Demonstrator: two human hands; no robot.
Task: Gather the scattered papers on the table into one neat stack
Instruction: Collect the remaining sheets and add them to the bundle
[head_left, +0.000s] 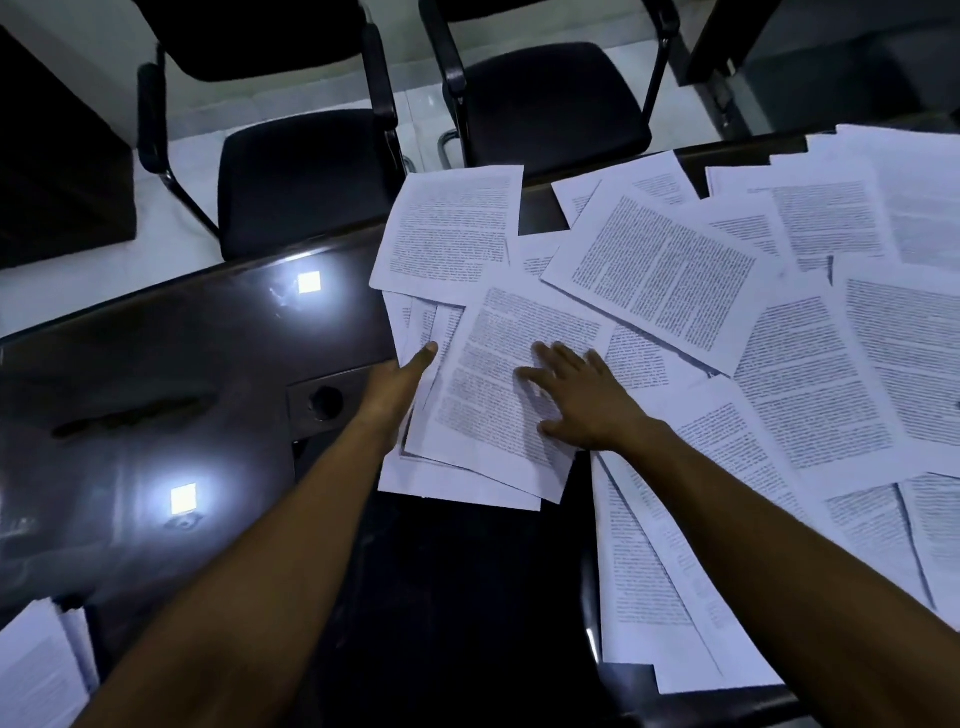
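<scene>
A: Glossy dark wood, that surface (156, 374), with two square ceiling lights mirrored in it. What sits at the far left?

B: At the near left corner, a small pile of white printed sheets (36, 670), partly cut off by the frame. A round cable port (325, 402) is set into the surface just left of the left wrist.

A: And the left hand?

B: The left hand (397, 387) holds the left edge of a loose bundle of white printed pages (488, 415); its thumb lies on top, and the other fingers are hidden under the sheets, so its grip is on that bundle.

A: The right one?

B: The right hand (576, 395) lies flat on top of the same bundle, fingers spread and straight, pressing rather than grasping.

A: Where are the remaining papers?

B: Scattered white printed sheets (810, 364) overlap at many angles across the middle and right of the surface, reaching its far edge and the right frame edge. Beyond the surface stand two black padded chairs with armrests (545, 104) on a pale floor.
</scene>
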